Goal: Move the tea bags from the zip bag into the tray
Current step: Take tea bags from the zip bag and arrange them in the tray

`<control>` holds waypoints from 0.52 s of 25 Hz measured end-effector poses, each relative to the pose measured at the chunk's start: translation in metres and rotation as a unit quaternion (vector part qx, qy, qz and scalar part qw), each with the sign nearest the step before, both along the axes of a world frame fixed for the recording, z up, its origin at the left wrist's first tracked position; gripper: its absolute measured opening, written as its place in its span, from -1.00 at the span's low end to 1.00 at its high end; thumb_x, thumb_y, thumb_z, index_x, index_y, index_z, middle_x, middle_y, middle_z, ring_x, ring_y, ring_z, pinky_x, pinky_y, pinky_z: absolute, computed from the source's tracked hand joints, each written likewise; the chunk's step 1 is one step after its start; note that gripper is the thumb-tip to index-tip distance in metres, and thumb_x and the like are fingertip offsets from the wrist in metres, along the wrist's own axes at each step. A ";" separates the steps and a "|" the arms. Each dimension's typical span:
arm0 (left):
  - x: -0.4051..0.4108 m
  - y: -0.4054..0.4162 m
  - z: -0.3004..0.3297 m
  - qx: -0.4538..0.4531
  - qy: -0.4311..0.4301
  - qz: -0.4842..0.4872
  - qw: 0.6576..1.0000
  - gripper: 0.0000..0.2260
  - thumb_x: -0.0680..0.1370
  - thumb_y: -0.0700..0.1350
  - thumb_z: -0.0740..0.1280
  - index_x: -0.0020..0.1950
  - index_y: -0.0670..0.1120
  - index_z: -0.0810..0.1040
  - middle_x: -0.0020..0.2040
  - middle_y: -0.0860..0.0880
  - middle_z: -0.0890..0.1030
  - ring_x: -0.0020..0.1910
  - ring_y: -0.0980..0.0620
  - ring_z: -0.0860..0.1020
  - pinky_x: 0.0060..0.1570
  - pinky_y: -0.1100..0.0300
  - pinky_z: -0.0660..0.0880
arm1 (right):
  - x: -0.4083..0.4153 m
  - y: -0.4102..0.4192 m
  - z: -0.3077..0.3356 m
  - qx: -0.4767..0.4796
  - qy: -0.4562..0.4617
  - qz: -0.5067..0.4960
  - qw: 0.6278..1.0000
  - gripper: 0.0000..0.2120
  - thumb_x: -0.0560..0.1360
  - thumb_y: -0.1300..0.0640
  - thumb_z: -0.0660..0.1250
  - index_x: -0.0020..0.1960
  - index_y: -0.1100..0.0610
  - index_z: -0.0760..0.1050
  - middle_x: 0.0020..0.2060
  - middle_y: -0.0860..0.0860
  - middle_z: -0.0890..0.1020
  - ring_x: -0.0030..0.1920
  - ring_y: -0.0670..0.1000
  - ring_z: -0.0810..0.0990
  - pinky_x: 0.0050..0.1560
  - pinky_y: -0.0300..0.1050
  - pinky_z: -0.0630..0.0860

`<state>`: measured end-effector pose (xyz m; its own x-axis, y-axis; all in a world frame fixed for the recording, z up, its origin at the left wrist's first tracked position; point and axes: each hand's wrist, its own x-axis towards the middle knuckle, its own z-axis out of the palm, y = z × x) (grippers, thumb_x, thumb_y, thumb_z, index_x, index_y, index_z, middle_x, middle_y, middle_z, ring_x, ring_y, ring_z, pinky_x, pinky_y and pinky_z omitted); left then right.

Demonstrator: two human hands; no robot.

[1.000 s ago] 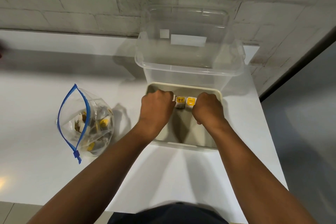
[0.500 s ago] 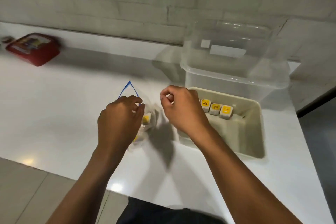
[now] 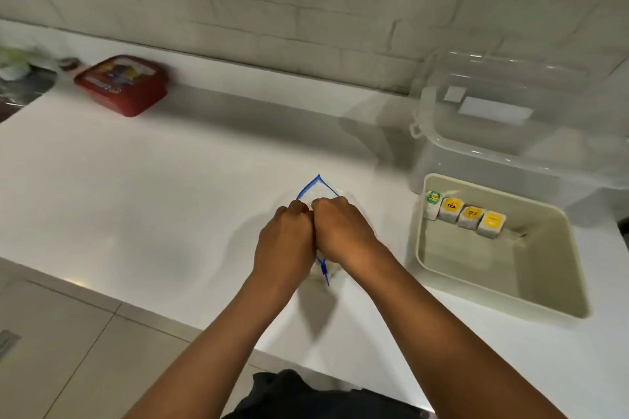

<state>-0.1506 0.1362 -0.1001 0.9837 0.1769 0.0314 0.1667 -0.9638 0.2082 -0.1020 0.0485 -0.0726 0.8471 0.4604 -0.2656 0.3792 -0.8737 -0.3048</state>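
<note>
The zip bag (image 3: 318, 188) stands at the frame's centre on the white counter (image 3: 136, 180), its blue-edged mouth parted; the left hand (image 3: 284, 243) and right hand (image 3: 342, 231) pinch its rim, knuckles touching. At right, four tea bags (image 3: 463, 214) line the beige tray's (image 3: 544, 303) far wall. A red box (image 3: 122, 83) sits upper left.

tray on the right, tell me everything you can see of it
The tray is a beige, rectangular, plastic-looking bin with rounded corners. It sits on the white counter in front of a clear tub, right of both hands. Four tea bags stand in a row along its far wall; the rest is bare. Neither hand touches it.
</note>
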 end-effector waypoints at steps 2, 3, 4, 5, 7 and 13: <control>0.005 0.007 -0.009 0.020 0.038 -0.040 0.998 -0.72 0.50 -0.26 0.28 0.16 -0.04 0.60 0.20 0.00 0.51 -0.03 -0.07 0.56 -0.25 0.14 0.35 | -0.001 0.001 -0.012 -0.021 0.006 -0.033 0.999 -0.82 0.50 0.29 0.26 0.07 0.18 0.54 0.04 0.11 0.62 0.06 0.13 0.58 -0.12 -0.12 0.41; 0.008 0.013 -0.011 0.040 0.058 -0.058 0.996 -0.70 0.50 -0.24 0.27 0.16 0.02 0.59 0.18 0.01 0.51 -0.05 -0.06 0.57 -0.26 0.15 0.36 | -0.002 0.000 -0.016 -0.034 0.010 -0.058 0.998 -0.80 0.52 0.27 0.26 0.12 0.18 0.55 0.10 0.10 0.61 0.14 0.14 0.56 -0.06 -0.11 0.43; 0.010 0.018 -0.012 0.057 0.075 -0.072 0.993 -0.67 0.51 -0.23 0.26 0.19 0.07 0.58 0.14 0.02 0.50 -0.05 -0.06 0.57 -0.25 0.15 0.36 | -0.003 -0.003 -0.019 -0.050 0.015 -0.079 0.995 -0.77 0.54 0.27 0.25 0.17 0.18 0.54 0.15 0.10 0.59 0.20 0.14 0.54 -0.02 -0.10 0.43; 0.011 0.023 -0.011 0.067 0.091 -0.084 0.990 -0.63 0.51 -0.23 0.25 0.22 0.12 0.56 0.11 0.02 0.48 -0.03 -0.06 0.57 -0.24 0.15 0.35 | -0.004 -0.007 -0.022 -0.065 0.022 -0.098 0.993 -0.74 0.55 0.28 0.24 0.21 0.18 0.53 0.19 0.10 0.58 0.23 0.14 0.53 0.01 -0.10 0.44; 0.013 0.027 -0.010 0.081 0.101 -0.101 0.986 -0.57 0.51 -0.24 0.26 0.28 0.18 0.53 0.08 0.02 0.46 -0.01 -0.04 0.52 -0.23 0.16 0.33 | -0.005 -0.013 -0.028 -0.074 0.029 -0.133 0.988 -0.72 0.56 0.32 0.21 0.23 0.18 0.53 0.21 0.11 0.57 0.24 0.14 0.53 0.03 -0.11 0.44; 0.010 0.024 -0.014 0.070 0.065 -0.066 0.993 -0.68 0.55 -0.20 0.22 0.25 0.05 0.53 0.05 -0.02 0.47 -0.22 -0.05 0.47 -0.27 0.16 0.31 | -0.017 -0.014 -0.043 -0.022 0.056 -0.157 0.986 -0.73 0.53 0.25 0.26 0.22 0.15 0.50 0.16 0.11 0.59 0.15 0.15 0.57 -0.08 -0.14 0.41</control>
<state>-0.1405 0.1602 -0.1137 0.9954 0.0497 -0.0821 0.0543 -0.9970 0.0547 -0.1186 0.0349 -0.1155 0.9101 0.1659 -0.3796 0.0536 -0.9558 -0.2892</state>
